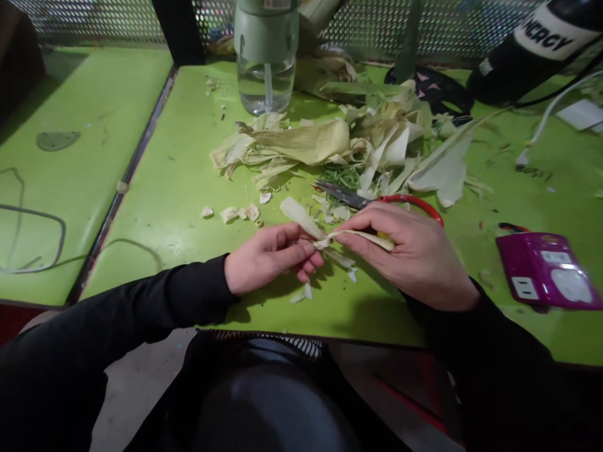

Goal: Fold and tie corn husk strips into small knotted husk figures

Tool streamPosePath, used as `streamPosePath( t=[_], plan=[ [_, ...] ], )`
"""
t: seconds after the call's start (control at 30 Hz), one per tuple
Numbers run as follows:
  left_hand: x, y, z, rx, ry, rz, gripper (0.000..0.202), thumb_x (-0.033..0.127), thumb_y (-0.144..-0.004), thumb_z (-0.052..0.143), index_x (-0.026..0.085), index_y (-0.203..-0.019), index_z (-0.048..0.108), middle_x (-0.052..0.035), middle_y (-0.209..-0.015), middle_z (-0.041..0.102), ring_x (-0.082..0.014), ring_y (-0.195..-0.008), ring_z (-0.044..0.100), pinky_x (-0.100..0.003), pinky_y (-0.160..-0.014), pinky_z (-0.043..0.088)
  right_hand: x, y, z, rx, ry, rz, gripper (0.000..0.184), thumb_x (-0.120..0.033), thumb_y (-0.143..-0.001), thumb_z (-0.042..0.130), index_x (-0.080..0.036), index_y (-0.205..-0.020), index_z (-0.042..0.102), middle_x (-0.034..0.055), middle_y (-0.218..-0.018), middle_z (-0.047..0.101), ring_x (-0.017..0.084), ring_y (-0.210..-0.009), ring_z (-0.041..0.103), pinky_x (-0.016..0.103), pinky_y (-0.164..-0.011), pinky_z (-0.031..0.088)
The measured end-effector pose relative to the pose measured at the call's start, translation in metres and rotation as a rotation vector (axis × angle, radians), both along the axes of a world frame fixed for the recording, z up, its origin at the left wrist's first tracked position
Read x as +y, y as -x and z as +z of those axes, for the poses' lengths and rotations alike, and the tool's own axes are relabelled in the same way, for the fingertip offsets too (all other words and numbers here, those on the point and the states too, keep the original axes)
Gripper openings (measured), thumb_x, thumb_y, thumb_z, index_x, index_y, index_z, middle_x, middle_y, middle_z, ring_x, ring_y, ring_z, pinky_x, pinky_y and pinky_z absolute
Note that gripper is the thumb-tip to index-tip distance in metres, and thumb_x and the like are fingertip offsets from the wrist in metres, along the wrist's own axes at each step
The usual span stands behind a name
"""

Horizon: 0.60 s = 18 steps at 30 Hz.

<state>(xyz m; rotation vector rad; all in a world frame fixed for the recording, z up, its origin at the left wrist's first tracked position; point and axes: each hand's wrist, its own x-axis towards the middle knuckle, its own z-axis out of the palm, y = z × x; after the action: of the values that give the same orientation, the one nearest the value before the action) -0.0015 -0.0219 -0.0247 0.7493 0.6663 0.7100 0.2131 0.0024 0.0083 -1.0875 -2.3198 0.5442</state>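
Observation:
Between both hands is a pale strip of corn husk (325, 243), bunched or knotted at its middle. My left hand (277, 251) pinches the bunched part between thumb and fingers, and a broad pale end sticks up behind it. My right hand (400, 248) grips the strip's other end, which runs back under the fingers. Just behind my right hand lie scissors (348, 194) with dark blades and red handles, partly hidden by it. Past the scissors spreads a heap of dried corn husks (301, 141) with some green shreds (342, 176) in it.
A water bottle (266, 81) stands at the back, before a perforated metal screen (367, 28). Small husk scraps (230, 215) lie left of the heap. To the right are a purple power socket block (546, 270), a white cable (546, 113) and a dark bottle (527, 63). A seam divides the green tabletop (155, 176).

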Motion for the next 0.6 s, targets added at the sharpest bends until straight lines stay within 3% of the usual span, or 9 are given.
streamPosePath(
  t=[0.23,0.37,0.5,0.6],
  plan=[
    [0.000,-0.001,0.000,-0.014,-0.023,-0.076,0.015,0.020,-0.088,0.071,0.008,-0.085,0.062,-0.0035,-0.079,0.065,-0.0080,-0.065,0.062,-0.023,-0.067,0.054,-0.007,0.004,0.001,0.055,0.010,-0.135,0.015,-0.031,-0.093,0.062,-0.025,-0.079,0.063,0.0029,-0.075,0.068,0.019,-0.070,0.063,0.034,-0.067,0.046],
    [-0.006,-0.005,0.002,0.020,-0.012,-0.032,0.024,0.021,-0.085,0.075,0.012,-0.098,0.056,-0.0017,-0.078,0.066,-0.0092,-0.065,0.062,-0.025,-0.068,0.053,-0.011,0.011,-0.003,0.064,0.085,-0.136,0.015,-0.032,-0.094,0.058,-0.023,-0.082,0.061,0.0009,-0.074,0.067,0.016,-0.066,0.061,0.030,-0.059,0.044],
    [-0.008,-0.009,0.004,0.080,-0.058,0.009,0.029,0.032,-0.086,0.075,0.015,-0.098,0.055,-0.0008,-0.074,0.067,-0.0101,-0.065,0.062,-0.024,-0.065,0.051,-0.019,0.021,-0.010,0.038,0.102,-0.126,0.015,-0.033,-0.098,0.052,-0.023,-0.090,0.059,-0.0001,-0.075,0.066,0.013,-0.060,0.058,0.026,-0.054,0.041],
    [-0.006,-0.009,0.002,0.043,0.003,0.038,0.030,0.041,-0.089,0.070,0.014,-0.093,0.058,-0.0032,-0.076,0.069,-0.0112,-0.068,0.065,-0.027,-0.072,0.053,-0.023,0.022,-0.014,0.058,-0.007,-0.196,0.015,-0.036,-0.098,0.056,-0.023,-0.093,0.060,0.0022,-0.081,0.068,0.015,-0.067,0.061,0.029,-0.059,0.046]
  ],
)
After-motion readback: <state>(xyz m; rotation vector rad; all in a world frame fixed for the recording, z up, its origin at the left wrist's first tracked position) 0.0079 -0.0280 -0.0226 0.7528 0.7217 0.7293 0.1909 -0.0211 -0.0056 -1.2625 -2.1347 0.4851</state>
